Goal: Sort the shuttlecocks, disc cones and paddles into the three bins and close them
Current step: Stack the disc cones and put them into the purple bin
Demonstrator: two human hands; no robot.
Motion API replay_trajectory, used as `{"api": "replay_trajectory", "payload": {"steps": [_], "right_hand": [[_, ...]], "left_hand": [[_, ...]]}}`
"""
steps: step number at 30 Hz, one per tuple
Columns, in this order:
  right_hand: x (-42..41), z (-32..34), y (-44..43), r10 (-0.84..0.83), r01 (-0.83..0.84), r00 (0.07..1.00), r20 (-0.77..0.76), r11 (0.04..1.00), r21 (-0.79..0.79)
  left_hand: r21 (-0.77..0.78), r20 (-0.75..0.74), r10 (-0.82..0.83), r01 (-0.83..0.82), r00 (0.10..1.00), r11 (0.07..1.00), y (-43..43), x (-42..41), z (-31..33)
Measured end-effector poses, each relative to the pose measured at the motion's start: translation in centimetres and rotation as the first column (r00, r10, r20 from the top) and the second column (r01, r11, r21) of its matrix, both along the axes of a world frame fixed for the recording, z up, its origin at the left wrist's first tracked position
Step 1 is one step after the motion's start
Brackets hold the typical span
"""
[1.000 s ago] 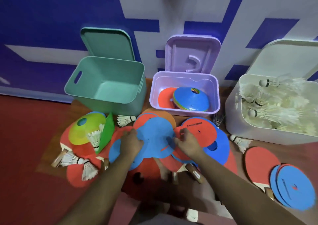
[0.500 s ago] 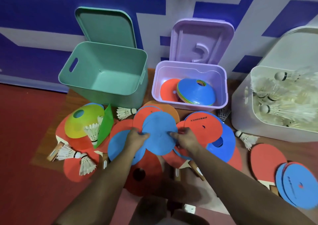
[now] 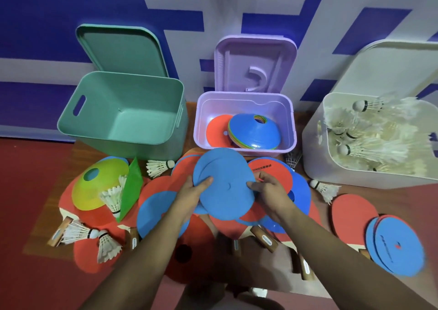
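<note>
Blue discs (image 3: 225, 191), two overlapped, are held above the floor pile at centre, their far edge just short of the purple bin (image 3: 244, 103)'s near rim. Left hand (image 3: 189, 193) pinches the left edge, thumb on top. Right hand (image 3: 270, 191) pinches the right edge. Green bin (image 3: 142, 96) sits far left with its lid up. White bin (image 3: 315, 162) at right holds shuttlecocks (image 3: 369, 149).

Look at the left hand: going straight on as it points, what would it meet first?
Probably the purple bin: the left hand, gripping the blue discs, points up-right at its front wall. Depth is unclear; it might clear the rim and reach the cones.
</note>
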State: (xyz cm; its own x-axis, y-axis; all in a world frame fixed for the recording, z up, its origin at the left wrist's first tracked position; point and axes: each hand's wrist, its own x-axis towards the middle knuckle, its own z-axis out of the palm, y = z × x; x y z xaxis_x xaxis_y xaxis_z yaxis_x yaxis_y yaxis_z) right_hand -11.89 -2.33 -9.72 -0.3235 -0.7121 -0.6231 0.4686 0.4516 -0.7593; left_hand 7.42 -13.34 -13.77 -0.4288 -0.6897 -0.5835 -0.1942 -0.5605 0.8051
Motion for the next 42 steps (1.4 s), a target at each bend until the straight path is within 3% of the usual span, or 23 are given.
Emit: {"api": "replay_trajectory", "payload": {"steps": [2, 6, 10, 13, 16, 19, 24, 28, 30, 34, 38, 42], "right_hand": [[-1.3, -0.2, 0.9, 0.007, 0.003, 0.993, -0.120, 0.997, 0.077], [-4.3, -1.4, 2.4, 0.125, -0.020, 0.910, -0.396, 0.966, 0.259], [-6.3, -2.3, 2.6, 0.255, 0.030, 0.737, -0.626, 0.913, 0.408], [-6.5, -2.9, 2.4, 0.397, 0.043, 0.588, -0.705, 0.855, 0.517], [-6.7, -3.6, 2.3, 0.465, 0.078, 0.560, -0.686, 0.794, 0.602], [-6.8, -3.0, 2.0, 0.323, 0.119, 0.624, -0.711, 0.860, 0.495], [-6.5, -1.5, 1.1, 0.282, 0.084, 0.714, -0.641, 0.874, 0.478], [-6.0, -1.6, 1.0, 0.438, -0.047, 0.597, -0.672, 0.856, 0.516], [-5.7, -1.6, 1.2, 0.421, -0.075, 0.592, -0.687, 0.877, 0.474], [-5.8, -0.7, 2.2, 0.257, -0.049, 0.720, -0.645, 0.946, 0.322], [-5.8, 0.8, 3.8, 0.062, -0.019, 0.865, -0.498, 0.996, 0.091], [-5.0, 1.7, 4.7, 0.043, -0.053, 0.915, -0.400, 0.998, -0.016]], "left_hand": [[0.035, -0.090, -0.042, 0.045, 0.995, 0.998, 0.4, -1.7, 0.4], [0.024, -0.053, -0.092, 0.093, 0.994, 0.995, 1.6, -5.4, 0.6], [-0.190, 0.198, -0.312, 0.348, 0.929, 0.918, 1.8, -8.5, 0.2], [-0.267, 0.414, -0.289, 0.419, 0.863, 0.868, 1.6, -10.1, -0.3], [-0.292, 0.589, -0.282, 0.525, 0.757, 0.800, 1.7, -11.0, -1.1], [-0.311, 0.689, -0.242, 0.580, 0.683, 0.753, 2.5, -11.3, -1.9], [-0.358, 0.675, -0.214, 0.567, 0.706, 0.742, 2.6, -10.6, -2.6], [-0.341, 0.634, -0.232, 0.536, 0.738, 0.772, 1.7, -10.0, -2.8], [-0.339, 0.595, -0.203, 0.471, 0.778, 0.814, 1.6, -9.8, -3.0], [-0.365, 0.462, -0.120, 0.312, 0.879, 0.877, 2.0, -8.9, -2.4], [-0.439, 0.359, -0.109, 0.271, 0.927, 0.857, 2.3, -7.7, -0.9], [-0.416, 0.278, -0.122, 0.234, 0.953, 0.879, 2.5, -6.1, 0.3]]}}
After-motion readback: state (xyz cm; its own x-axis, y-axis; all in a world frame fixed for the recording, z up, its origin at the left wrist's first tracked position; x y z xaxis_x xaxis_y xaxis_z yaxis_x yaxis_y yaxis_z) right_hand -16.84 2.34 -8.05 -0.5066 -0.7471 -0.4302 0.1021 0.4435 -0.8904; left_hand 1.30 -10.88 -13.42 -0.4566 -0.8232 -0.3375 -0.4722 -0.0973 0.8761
